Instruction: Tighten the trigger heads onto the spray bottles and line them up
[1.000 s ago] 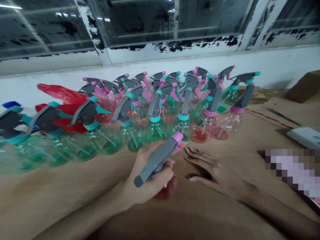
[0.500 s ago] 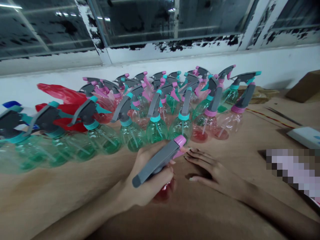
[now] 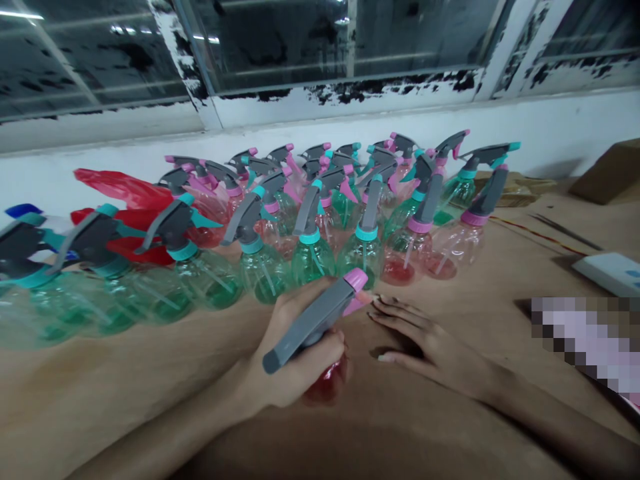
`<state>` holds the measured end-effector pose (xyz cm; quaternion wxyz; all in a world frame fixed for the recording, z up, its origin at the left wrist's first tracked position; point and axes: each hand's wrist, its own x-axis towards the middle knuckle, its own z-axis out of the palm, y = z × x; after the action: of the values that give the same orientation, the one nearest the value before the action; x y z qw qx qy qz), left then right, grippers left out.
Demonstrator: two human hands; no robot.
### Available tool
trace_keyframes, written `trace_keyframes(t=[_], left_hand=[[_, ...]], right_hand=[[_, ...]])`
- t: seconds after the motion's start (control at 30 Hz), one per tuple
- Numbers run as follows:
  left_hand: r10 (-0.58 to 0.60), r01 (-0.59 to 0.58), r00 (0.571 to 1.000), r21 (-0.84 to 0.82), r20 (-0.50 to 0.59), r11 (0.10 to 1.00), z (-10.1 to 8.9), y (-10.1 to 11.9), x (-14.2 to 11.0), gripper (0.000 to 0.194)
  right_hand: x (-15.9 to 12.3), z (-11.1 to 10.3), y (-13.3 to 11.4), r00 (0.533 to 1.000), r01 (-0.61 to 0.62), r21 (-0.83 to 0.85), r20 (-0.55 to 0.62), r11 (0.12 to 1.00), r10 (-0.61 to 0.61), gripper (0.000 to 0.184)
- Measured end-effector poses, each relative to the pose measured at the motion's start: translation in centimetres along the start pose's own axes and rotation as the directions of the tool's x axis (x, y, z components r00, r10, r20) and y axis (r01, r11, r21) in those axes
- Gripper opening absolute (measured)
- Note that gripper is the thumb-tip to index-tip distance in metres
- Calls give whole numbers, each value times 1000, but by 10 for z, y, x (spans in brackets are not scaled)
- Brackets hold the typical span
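My left hand (image 3: 293, 350) is wrapped round the neck of a pink spray bottle (image 3: 327, 380) with a grey trigger head (image 3: 313, 320) and pink nozzle, standing on the brown table (image 3: 150, 380). My right hand (image 3: 425, 343) lies flat on the table just right of it, fingers stretched out toward the nozzle and holding nothing. Right behind stand several green and pink spray bottles (image 3: 310, 247) in rows with grey trigger heads.
A red plastic bag (image 3: 120, 190) lies behind the bottles at left. A white device (image 3: 607, 273) and a thin cable (image 3: 540, 233) lie at right, a cardboard box (image 3: 607, 173) at far right. A white wall and window ledge run along the back.
The held bottle's trigger head has shifted very slightly; both hands stay in almost the same place.
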<state>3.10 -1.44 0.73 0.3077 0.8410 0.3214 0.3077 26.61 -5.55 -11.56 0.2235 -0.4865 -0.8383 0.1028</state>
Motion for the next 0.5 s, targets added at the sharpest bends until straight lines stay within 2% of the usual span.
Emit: trace_keyframes(t=[0.17, 0.5], left_hand=[[-14, 14, 1000, -1, -17, 1000, 5, -2, 0, 8], [14, -14, 1000, -27, -6, 1000, 3, 0, -1, 12]], right_hand=[[0, 0, 1, 1000, -3, -25, 28, 1000, 4, 57], [0, -1, -1, 1000, -12, 14, 7, 1000, 12, 56]])
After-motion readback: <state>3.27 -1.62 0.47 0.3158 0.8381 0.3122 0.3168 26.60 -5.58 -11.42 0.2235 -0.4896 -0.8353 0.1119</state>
